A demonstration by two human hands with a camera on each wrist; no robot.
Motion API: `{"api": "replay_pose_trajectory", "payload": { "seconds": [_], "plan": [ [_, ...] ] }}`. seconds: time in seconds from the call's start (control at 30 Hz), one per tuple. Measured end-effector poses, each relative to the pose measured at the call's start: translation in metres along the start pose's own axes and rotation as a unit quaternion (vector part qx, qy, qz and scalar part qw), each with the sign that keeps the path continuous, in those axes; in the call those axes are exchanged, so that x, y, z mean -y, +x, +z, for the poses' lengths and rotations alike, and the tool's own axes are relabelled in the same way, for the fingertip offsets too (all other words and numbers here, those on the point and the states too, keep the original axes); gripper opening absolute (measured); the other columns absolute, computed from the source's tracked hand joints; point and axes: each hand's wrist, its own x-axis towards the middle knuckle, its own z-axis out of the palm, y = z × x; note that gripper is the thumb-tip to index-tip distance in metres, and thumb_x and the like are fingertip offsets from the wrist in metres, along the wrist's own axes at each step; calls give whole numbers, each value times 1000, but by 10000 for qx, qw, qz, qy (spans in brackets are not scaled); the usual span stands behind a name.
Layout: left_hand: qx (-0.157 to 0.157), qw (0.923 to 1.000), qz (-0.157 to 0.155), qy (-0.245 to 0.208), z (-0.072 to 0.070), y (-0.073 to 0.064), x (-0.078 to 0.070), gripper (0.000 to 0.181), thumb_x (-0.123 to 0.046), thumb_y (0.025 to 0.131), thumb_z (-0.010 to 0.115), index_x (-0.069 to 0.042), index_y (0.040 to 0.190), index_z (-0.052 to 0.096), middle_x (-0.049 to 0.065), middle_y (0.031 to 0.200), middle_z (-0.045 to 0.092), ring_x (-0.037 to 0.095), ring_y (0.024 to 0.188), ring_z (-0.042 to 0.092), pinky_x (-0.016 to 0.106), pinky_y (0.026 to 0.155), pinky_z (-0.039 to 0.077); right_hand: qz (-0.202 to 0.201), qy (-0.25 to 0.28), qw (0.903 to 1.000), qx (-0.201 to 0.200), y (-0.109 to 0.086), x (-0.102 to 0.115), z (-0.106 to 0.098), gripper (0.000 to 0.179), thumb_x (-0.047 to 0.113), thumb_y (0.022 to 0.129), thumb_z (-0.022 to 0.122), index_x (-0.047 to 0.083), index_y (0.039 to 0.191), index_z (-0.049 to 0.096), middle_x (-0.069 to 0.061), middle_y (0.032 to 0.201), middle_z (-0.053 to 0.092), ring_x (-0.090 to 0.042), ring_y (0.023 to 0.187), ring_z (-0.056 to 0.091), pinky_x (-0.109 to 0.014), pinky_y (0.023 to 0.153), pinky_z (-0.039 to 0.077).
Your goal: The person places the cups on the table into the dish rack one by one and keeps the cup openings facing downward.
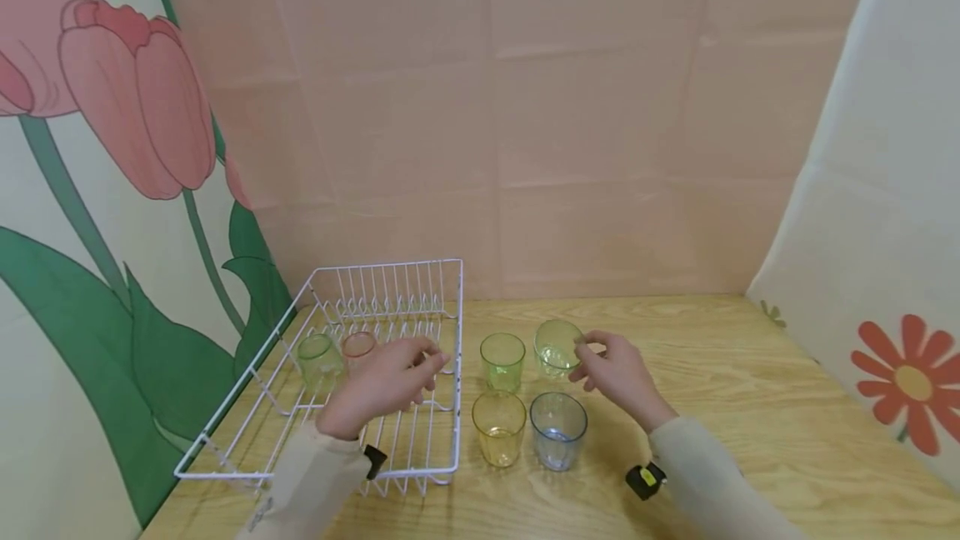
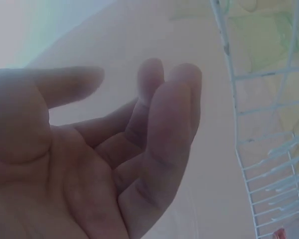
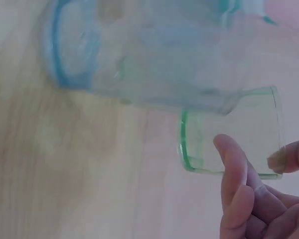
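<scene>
My right hand (image 1: pixel 617 369) pinches a pale green drinking glass (image 1: pixel 555 347) at the right side of its rim; the glass tilts slightly. In the right wrist view its green base (image 3: pixel 185 142) shows at left, with fingers (image 3: pixel 234 162) along its lower side. My left hand (image 1: pixel 390 377) hovers over the dish rack (image 1: pixel 459 373), fingers loosely bent and nothing in the palm (image 2: pixel 84 179). A green glass (image 1: pixel 502 361), a yellow glass (image 1: pixel 499 432) and a blue glass (image 1: pixel 558 432) stand upright on the table between the rack and my right hand.
Inside the white wire rack, another green glass (image 1: pixel 318 363) and a pink-rimmed glass (image 1: pixel 359 345) stand at the left, the pink one partly hidden by my left hand. A pink backdrop (image 1: pixel 495 148) rises behind the wooden table (image 1: pixel 750 407); flowered cloths hang at both sides.
</scene>
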Motion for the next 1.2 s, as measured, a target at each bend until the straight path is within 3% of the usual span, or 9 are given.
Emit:
{"api": "replay_pose_trajectory", "payload": {
  "seconds": [0.2, 0.4, 0.6, 0.97, 1.2],
  "plan": [
    [-7, 9997, 207, -143, 8, 3, -11, 30, -29, 106, 50, -6, 104, 69, 5, 81, 67, 16, 63, 62, 30, 53, 52, -271, 105, 9994, -193, -14, 24, -1, 39, 26, 102, 52, 5, 134, 56, -8, 81, 76, -20, 62, 68, -29, 47, 43],
    [129, 9993, 300, -166, 18, 10, -21, 35, -32, 105, 51, -4, 111, 71, 4, 82, 69, 16, 63, 63, 28, 54, 52, -480, 433, 9978, -159, -32, 51, 2, 36, 17, 99, 54, 7, 134, 57, -9, 80, 76, -28, 62, 70, -23, 38, 30],
    [297, 9992, 14, -249, 26, 18, -30, 42, -40, 106, 48, -6, 107, 73, 3, 82, 69, 19, 64, 63, 30, 54, 53, -625, 625, 9961, 38, -45, 67, 10, 37, 12, 98, 55, 8, 135, 58, -9, 77, 75, -27, 61, 68, -23, 40, 32],
    [483, 9957, -448, -658, 30, 25, -35, 62, -54, 105, 39, -2, 98, 73, 8, 80, 70, 24, 65, 64, 34, 55, 55, -898, 513, 9945, -146, -54, 72, 21, 35, 9, 96, 59, 12, 130, 61, -5, 73, 72, -19, 57, 64, -24, 39, 37],
    [547, 9942, -540, -750, 32, 26, -34, 67, -59, 104, 37, -4, 85, 70, 11, 78, 70, 25, 61, 64, 31, 52, 53, -1597, 35, 9870, -186, -56, 67, 25, 34, 12, 95, 61, 17, 129, 59, 6, 74, 72, -11, 58, 63, -26, 49, 50]
  ]
}}
